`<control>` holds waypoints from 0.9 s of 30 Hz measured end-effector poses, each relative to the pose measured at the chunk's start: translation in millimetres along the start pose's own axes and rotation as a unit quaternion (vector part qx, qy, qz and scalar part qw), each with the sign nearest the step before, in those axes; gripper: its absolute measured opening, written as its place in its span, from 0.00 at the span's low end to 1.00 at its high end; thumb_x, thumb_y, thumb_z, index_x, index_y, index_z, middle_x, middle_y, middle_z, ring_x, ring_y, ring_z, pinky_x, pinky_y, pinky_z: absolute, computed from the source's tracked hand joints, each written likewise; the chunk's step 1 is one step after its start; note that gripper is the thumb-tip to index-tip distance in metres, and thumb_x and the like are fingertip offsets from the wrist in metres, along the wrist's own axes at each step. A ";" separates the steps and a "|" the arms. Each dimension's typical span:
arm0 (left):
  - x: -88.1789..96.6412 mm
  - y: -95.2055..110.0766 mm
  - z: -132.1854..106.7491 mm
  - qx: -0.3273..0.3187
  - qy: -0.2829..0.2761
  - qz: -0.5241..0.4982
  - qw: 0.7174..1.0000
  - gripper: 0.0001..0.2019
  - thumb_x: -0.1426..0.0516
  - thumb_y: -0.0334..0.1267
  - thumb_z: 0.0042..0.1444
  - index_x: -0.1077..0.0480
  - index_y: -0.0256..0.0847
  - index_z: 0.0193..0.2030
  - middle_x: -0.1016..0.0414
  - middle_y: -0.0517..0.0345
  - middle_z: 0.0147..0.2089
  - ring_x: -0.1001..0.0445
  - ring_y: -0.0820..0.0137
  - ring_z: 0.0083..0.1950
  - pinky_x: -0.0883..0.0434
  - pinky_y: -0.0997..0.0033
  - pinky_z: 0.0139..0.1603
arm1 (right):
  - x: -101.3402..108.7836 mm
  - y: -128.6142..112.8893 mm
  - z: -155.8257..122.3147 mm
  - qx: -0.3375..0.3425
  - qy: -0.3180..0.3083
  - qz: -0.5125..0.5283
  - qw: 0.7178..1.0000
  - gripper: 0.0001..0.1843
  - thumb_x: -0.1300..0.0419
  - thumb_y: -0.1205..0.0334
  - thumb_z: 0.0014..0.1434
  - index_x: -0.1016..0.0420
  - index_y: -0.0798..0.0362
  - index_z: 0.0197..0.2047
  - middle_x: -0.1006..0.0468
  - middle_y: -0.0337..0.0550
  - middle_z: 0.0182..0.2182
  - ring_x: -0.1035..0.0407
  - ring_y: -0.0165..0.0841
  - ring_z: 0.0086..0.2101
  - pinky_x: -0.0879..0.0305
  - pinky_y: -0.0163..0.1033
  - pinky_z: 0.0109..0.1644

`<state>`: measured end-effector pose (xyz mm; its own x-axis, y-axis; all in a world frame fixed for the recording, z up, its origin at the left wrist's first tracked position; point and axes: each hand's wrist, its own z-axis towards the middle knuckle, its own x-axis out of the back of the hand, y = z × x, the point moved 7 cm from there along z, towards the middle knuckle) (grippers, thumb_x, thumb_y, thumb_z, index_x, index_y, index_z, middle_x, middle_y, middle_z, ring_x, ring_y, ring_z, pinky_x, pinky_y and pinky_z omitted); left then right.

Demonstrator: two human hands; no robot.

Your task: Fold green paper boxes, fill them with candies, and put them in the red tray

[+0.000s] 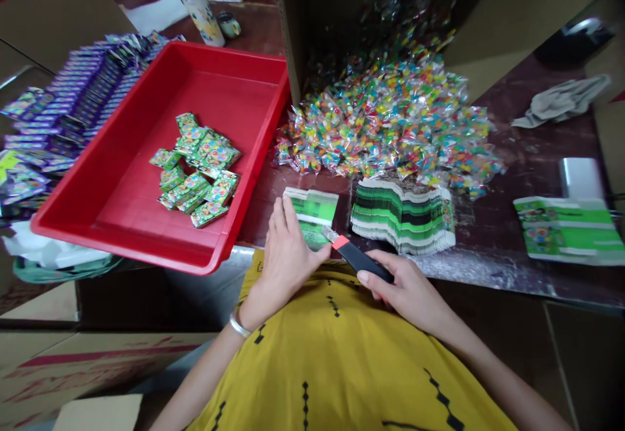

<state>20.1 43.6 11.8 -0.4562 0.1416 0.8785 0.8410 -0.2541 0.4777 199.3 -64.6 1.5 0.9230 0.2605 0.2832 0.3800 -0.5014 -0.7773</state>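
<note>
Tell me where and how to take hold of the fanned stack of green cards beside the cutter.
Grip the fanned stack of green cards across its short ends, coming from above. The cards stand on edge, packed side by side, so squeezing both ends probably keeps them together. The right hand already holds the cutter.

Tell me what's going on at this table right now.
A person in a yellow top is working at the table's edge. The left hand presses down on a banded bundle of green flat cartons, while the right hand holds a utility knife, its blade tip at that bundle. Beside it is a fanned stack of cartons; behind that, a pile of clear candy packets. A red tray holds small green boxes.
</note>
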 end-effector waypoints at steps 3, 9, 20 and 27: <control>-1.4 1.1 -0.1 0.009 -0.002 0.008 1.000 0.56 0.36 0.54 0.47 0.63 0.27 0.72 0.56 0.22 0.72 0.50 0.36 0.72 0.40 0.37 0.64 | -1.3 0.8 0.6 -0.005 0.017 -0.008 1.000 0.16 0.43 0.51 0.63 0.27 0.51 0.49 0.26 0.37 0.25 0.34 0.29 0.23 0.43 0.32 0.24; -3.7 1.7 0.9 0.025 -0.021 0.037 0.999 0.53 0.36 0.49 0.46 0.58 0.21 0.70 0.56 0.21 0.72 0.49 0.34 0.70 0.40 0.39 0.65 | -1.9 0.3 9.4 0.002 0.020 0.007 1.000 0.16 0.43 0.49 0.63 0.27 0.51 0.48 0.27 0.36 0.24 0.36 0.29 0.22 0.43 0.33 0.24; -0.7 1.5 1.0 0.020 -0.015 0.020 0.999 0.51 0.37 0.47 0.47 0.58 0.28 0.71 0.55 0.24 0.72 0.50 0.36 0.72 0.40 0.37 0.64 | -0.1 6.2 13.5 0.012 0.048 -0.025 0.998 0.19 0.43 0.46 0.63 0.26 0.49 0.50 0.25 0.37 0.27 0.33 0.32 0.25 0.40 0.35 0.27; -2.2 0.1 1.2 0.018 -0.017 0.026 0.999 0.50 0.38 0.47 0.48 0.58 0.26 0.71 0.55 0.23 0.72 0.50 0.36 0.72 0.40 0.37 0.65 | 2.9 5.3 14.0 0.014 0.071 -0.070 0.995 0.20 0.43 0.44 0.62 0.25 0.48 0.50 0.25 0.37 0.27 0.39 0.31 0.22 0.44 0.34 0.25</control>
<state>21.5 44.4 9.9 -0.4023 0.1619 0.9011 0.8734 -0.2271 0.4307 203.1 -55.0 -9.7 0.8611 0.2067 0.4645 0.5055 -0.4451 -0.7392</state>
